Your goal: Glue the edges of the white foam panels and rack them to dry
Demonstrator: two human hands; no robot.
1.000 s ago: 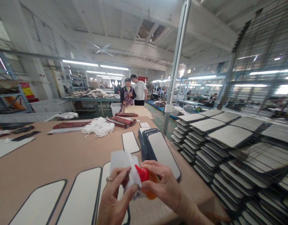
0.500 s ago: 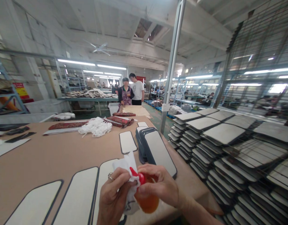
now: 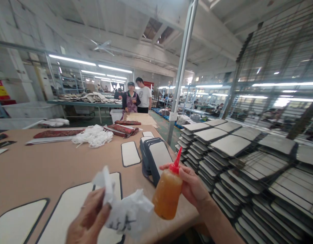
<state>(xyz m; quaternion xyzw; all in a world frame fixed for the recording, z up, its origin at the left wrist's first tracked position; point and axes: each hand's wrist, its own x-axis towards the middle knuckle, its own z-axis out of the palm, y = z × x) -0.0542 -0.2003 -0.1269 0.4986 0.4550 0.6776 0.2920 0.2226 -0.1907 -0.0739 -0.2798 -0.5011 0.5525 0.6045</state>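
My right hand (image 3: 193,184) grips a squeeze bottle (image 3: 168,195) by its neck, just under the red pointed nozzle cap. Amber liquid fills much of the bottle, which leans slightly. In my left hand (image 3: 91,215), thumb and fingers pinch a crumpled white plastic bag (image 3: 132,211) with dark marks on it. The bag hangs over the table, close to the bottle's left side. Beneath the hands lie pale, dark-edged flat panels (image 3: 70,206). Beyond the bottle is a stack of similar panels (image 3: 158,156).
The brown table (image 3: 67,166) carries a heap of white strips (image 3: 92,135) and red patterned fabric rolls (image 3: 123,129). Tall stacks of panels (image 3: 231,142) stand along the right, beside wire mesh. A metal post (image 3: 181,71) rises past the table's far right corner. Two people (image 3: 136,96) stand beyond.
My hands have moved apart. The left carries the white bag away from the nozzle to the left; the right brings the bottle rightward, its red tip now pointing up. The view has turned slightly right.
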